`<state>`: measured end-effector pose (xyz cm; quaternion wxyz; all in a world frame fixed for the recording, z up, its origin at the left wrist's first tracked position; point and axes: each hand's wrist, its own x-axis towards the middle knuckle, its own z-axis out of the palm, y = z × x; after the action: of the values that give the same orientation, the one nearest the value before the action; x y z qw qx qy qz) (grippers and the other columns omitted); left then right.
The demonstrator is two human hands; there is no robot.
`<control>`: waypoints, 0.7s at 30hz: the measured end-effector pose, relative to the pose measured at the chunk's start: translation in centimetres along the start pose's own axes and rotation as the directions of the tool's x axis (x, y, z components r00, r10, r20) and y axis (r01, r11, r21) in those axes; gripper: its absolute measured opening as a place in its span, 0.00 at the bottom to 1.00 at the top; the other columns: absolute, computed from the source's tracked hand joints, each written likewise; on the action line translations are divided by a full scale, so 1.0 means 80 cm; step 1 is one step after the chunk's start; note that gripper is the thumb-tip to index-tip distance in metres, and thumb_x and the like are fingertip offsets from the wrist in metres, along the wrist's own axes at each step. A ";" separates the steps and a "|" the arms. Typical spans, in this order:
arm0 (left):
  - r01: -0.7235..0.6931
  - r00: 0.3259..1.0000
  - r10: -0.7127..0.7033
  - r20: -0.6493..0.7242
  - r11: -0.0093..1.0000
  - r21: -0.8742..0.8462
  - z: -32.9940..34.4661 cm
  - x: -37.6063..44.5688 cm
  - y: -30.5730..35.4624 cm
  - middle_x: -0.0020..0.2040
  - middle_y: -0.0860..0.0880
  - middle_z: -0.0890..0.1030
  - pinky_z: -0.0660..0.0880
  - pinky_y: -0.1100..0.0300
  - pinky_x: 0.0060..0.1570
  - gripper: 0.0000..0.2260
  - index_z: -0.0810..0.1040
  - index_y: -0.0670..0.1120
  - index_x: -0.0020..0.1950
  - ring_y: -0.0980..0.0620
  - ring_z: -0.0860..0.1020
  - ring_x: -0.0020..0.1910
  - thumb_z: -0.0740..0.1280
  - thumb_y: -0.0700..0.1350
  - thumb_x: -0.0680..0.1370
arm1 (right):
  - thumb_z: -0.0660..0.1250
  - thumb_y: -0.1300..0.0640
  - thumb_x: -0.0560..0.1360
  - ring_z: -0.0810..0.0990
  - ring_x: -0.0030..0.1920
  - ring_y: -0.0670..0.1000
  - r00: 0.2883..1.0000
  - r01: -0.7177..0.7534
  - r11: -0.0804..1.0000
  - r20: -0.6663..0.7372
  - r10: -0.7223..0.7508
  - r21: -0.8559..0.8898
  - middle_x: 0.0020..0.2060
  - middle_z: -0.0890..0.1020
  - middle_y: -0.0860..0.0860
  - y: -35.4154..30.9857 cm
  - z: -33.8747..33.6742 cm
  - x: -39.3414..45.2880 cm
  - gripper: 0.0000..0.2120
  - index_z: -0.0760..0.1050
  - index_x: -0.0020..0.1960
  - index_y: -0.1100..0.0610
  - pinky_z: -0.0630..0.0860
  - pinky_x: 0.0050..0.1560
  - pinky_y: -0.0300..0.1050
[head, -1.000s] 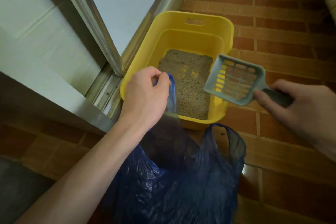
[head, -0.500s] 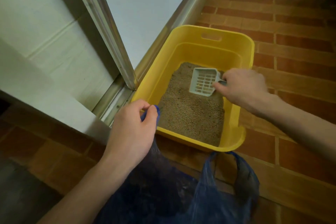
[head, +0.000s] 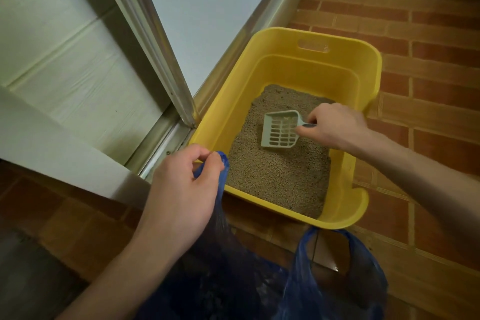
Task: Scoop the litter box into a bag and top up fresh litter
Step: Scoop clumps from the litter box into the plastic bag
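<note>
The right hand (head: 335, 126) grips the grey scoop (head: 280, 128) by its handle, blade on the litter (head: 280, 174) inside the yellow litter box (head: 345, 60). The left hand (head: 181, 189) pinches the blue bag (head: 337, 280) handle open beside it. Best to dig shallow, sift, then tip slowly. No writing is legible.

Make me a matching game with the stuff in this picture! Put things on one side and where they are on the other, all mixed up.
Things:
1. scoop
2. blue bag
3. yellow litter box
4. litter

Places:
A. on the brick floor, beside the metal door frame
B. lying inside the yellow box
C. held by its handle in the right hand, resting on the litter
D. in front of the box, one handle pinched by the left hand

Right pairs: 1-C, 2-D, 3-A, 4-B
</note>
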<state>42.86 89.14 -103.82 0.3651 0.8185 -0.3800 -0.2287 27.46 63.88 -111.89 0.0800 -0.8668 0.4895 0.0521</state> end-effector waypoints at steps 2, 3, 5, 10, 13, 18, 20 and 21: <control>0.003 1.000 -0.003 0.007 1.000 -0.024 0.001 0.001 0.000 0.23 0.55 0.68 0.63 0.73 0.21 0.10 0.81 0.45 0.46 0.63 0.72 0.22 0.65 0.47 0.83 | 0.63 0.35 0.78 0.76 0.31 0.46 0.999 0.026 0.999 -0.022 -0.027 -0.048 0.29 0.80 0.47 0.008 -0.010 -0.013 0.18 0.82 0.44 0.48 0.63 0.27 0.38; 0.002 1.000 -0.001 0.013 1.000 -0.024 0.002 0.002 0.000 0.21 0.55 0.69 0.63 0.72 0.20 0.10 0.81 0.45 0.45 0.62 0.71 0.21 0.65 0.47 0.83 | 0.63 0.35 0.78 0.76 0.31 0.46 0.998 0.043 0.996 -0.032 -0.046 -0.079 0.30 0.80 0.47 0.011 -0.016 -0.018 0.18 0.82 0.45 0.47 0.63 0.27 0.38; -0.002 1.000 0.003 0.024 1.000 -0.020 0.004 0.002 0.001 0.21 0.57 0.69 0.62 0.70 0.20 0.11 0.80 0.46 0.44 0.59 0.69 0.21 0.65 0.47 0.83 | 0.63 0.35 0.78 0.77 0.32 0.47 0.995 0.080 0.989 -0.044 -0.086 -0.128 0.31 0.80 0.46 0.016 -0.024 -0.027 0.17 0.83 0.46 0.46 0.63 0.27 0.39; -0.025 0.999 0.026 0.032 0.999 -0.034 0.010 0.003 0.002 0.20 0.55 0.67 0.61 0.68 0.21 0.11 0.80 0.46 0.43 0.56 0.66 0.20 0.65 0.48 0.83 | 0.62 0.36 0.79 0.76 0.30 0.46 0.984 0.143 0.953 -0.064 -0.166 -0.268 0.30 0.78 0.45 0.023 -0.029 -0.037 0.18 0.83 0.49 0.47 0.63 0.25 0.38; -0.031 0.999 0.033 0.038 0.999 -0.041 0.012 0.004 0.004 0.21 0.54 0.65 0.61 0.66 0.22 0.11 0.80 0.46 0.42 0.55 0.63 0.21 0.65 0.47 0.82 | 0.62 0.36 0.80 0.75 0.30 0.47 0.984 0.141 0.955 -0.069 -0.165 -0.261 0.30 0.77 0.45 0.027 -0.029 -0.041 0.18 0.82 0.48 0.47 0.62 0.25 0.38; -0.014 0.998 0.017 0.055 0.998 -0.054 0.015 0.008 0.005 0.22 0.54 0.64 0.60 0.66 0.22 0.12 0.80 0.47 0.41 0.55 0.62 0.21 0.64 0.48 0.83 | 0.61 0.37 0.80 0.73 0.29 0.45 0.990 0.089 0.964 -0.088 -0.114 -0.249 0.31 0.77 0.45 0.028 -0.026 -0.043 0.17 0.81 0.48 0.47 0.62 0.25 0.39; -0.007 0.998 0.011 0.064 0.998 -0.057 0.015 0.008 0.006 0.21 0.55 0.65 0.61 0.67 0.22 0.12 0.80 0.48 0.42 0.55 0.63 0.21 0.64 0.49 0.83 | 0.60 0.37 0.81 0.72 0.28 0.45 0.986 0.022 0.972 -0.157 -0.060 -0.235 0.29 0.76 0.46 0.027 -0.025 -0.035 0.18 0.78 0.44 0.50 0.62 0.25 0.38; -0.005 0.998 0.009 0.063 0.998 -0.058 0.016 0.008 0.007 0.21 0.55 0.65 0.61 0.67 0.22 0.12 0.80 0.48 0.42 0.56 0.64 0.21 0.64 0.49 0.83 | 0.60 0.38 0.82 0.73 0.27 0.46 0.982 -0.009 0.976 -0.188 -0.033 -0.217 0.29 0.76 0.47 0.027 -0.024 -0.027 0.19 0.77 0.43 0.51 0.64 0.25 0.38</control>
<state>42.21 87.85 -104.28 0.3771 0.7986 -0.3876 -0.2642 24.55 64.26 -109.82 -0.0620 -0.8743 0.4810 0.0213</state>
